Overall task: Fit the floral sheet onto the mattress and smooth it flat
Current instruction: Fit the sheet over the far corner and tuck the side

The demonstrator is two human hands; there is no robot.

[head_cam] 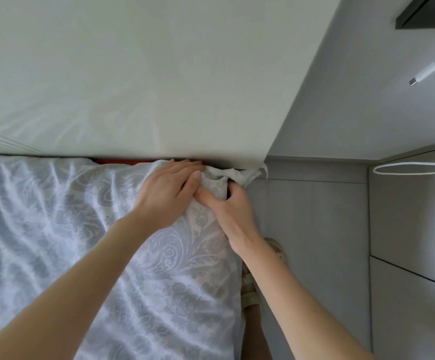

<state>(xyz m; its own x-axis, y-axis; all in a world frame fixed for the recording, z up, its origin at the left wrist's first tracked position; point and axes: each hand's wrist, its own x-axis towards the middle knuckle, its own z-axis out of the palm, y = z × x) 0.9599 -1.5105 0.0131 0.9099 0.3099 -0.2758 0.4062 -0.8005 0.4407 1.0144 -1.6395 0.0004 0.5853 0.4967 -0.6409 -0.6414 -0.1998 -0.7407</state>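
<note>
2 bare hands meet at the far right corner of the bed, where it butts against a pale wall (133, 74). The left hand (168, 190) lies on top of the floral sheet (55, 216), fingers straight and together, pressing the cloth down at the wall edge. The right hand (236, 211) grips the bunched corner of the sheet, thumb across the top and fingers curled in under the gather. The sheet covers the mattress, which is hidden beneath it, and ripples with creases to the left. 1 red strip (120, 161) shows at the wall. Beside the bed a sandalled foot (250, 289) stands on the grey floor (310, 229)
</note>
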